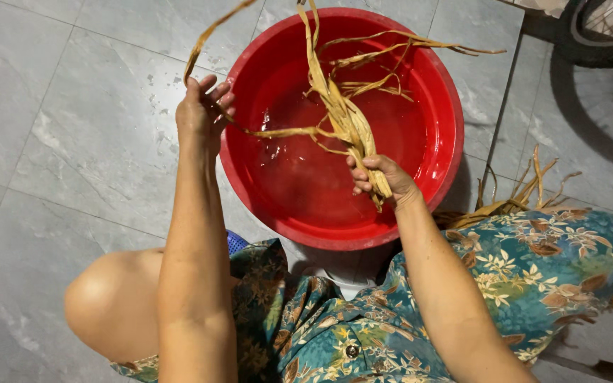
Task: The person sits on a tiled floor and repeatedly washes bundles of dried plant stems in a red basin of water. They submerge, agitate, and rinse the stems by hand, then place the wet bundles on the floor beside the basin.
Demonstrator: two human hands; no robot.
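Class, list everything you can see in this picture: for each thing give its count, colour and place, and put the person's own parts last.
basin: one, red, holding water, on the floor at centre.
bundle of dried strips: one, tan, held above the basin.
single strip: one, tan, stretched between the hands.
loose strips: a few, tan, on the floor right of the basin.
tiled floor: grey, all around.
wheel: one, black, top right corner.
floral garment: one, teal, over the lap.
left hand: pinching the single strip.
right hand: gripping the bundle's base.
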